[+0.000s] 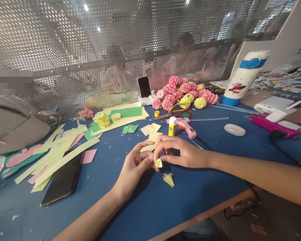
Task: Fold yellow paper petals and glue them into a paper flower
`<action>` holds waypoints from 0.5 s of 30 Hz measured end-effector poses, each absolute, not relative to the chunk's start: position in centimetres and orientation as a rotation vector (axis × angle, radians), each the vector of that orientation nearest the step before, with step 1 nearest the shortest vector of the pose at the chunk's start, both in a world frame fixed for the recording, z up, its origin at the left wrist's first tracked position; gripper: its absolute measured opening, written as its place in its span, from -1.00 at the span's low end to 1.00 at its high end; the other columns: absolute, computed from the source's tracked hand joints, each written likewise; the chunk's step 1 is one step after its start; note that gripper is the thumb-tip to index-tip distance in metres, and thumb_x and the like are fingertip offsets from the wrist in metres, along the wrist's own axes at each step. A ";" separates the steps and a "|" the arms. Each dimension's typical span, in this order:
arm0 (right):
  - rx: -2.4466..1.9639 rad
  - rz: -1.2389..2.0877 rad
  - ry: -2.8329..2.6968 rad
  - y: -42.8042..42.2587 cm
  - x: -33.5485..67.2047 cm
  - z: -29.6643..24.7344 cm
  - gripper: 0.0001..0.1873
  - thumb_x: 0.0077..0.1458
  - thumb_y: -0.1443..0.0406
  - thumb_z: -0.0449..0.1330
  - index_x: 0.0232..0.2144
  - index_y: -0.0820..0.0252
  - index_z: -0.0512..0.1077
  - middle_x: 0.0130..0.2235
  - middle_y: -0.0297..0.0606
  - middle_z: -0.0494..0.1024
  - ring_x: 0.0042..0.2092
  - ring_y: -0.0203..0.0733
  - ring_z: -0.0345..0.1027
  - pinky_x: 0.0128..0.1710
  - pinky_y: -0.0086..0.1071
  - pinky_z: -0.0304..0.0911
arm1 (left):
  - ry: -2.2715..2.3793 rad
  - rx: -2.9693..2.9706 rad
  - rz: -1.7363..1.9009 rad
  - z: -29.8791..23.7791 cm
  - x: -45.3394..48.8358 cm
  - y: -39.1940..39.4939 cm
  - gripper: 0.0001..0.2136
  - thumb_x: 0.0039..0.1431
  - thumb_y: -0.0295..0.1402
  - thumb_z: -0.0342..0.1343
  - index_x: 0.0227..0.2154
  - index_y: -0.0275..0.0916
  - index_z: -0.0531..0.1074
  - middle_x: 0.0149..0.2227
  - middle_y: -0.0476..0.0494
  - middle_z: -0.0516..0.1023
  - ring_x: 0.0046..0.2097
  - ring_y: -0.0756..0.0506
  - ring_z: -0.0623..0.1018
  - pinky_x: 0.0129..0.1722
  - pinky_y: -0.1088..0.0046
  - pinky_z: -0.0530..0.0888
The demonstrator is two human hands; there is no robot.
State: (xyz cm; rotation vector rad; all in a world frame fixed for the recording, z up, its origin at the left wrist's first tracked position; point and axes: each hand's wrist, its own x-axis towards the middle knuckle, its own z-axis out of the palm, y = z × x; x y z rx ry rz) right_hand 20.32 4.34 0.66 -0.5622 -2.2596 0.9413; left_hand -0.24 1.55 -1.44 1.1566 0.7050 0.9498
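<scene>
Between the fingertips of both hands is a small folded piece of yellow paper. My left hand is closed on it from the left, thumb and fingers pinched together. From the right, my right hand pinches the same piece, its fingers bent over the top. Just below them on the blue table lies another folded yellow paper piece. Pale yellow paper squares lie beyond the hands, partly covered by them. A yellow glue stick with a white top stands behind my right hand.
Pink and yellow paper flowers are heaped at the back. A pink glue gun and scissors lie before them. Yellow paper strips overlap a black phone at left. A bottle, white mouse-shaped object and power strip occupy the right.
</scene>
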 end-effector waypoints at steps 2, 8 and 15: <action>-0.539 0.943 -2.293 4.3 20.4 0.7 -0.89 0.28 0.34 0.14 -0.20 0.16 0.48 -0.19 -0.25 0.40 -0.14 -0.24 0.28 -0.22 -0.39 0.23 | 0.678 1.165 0.936 -1.5 -0.3 1.6 -0.56 0.19 -0.23 0.25 0.05 -0.25 0.28 -0.40 -0.04 0.52 -0.38 0.01 0.48 -0.22 0.45 0.45; -0.481 0.968 -2.308 4.3 20.3 1.0 -0.93 0.25 0.32 0.20 -0.25 0.17 0.50 -0.18 -0.28 0.33 -0.10 -0.26 0.27 -0.08 -0.36 0.23 | 0.613 1.174 0.924 -1.9 -0.2 1.7 -0.63 0.22 -0.28 0.23 0.02 -0.23 0.32 -0.38 -0.03 0.48 -0.37 0.02 0.47 -0.25 0.49 0.44; -0.486 1.232 -2.054 4.5 20.3 0.6 -0.90 0.24 0.27 0.22 -0.29 0.21 0.46 -0.19 -0.28 0.41 -0.25 -0.33 0.33 -0.27 -0.43 0.23 | 0.684 1.468 0.874 -1.6 -0.6 1.8 -0.77 0.30 -0.34 0.11 -0.02 -0.18 0.34 -0.12 -0.15 0.53 -0.11 -0.09 0.53 -0.03 0.36 0.42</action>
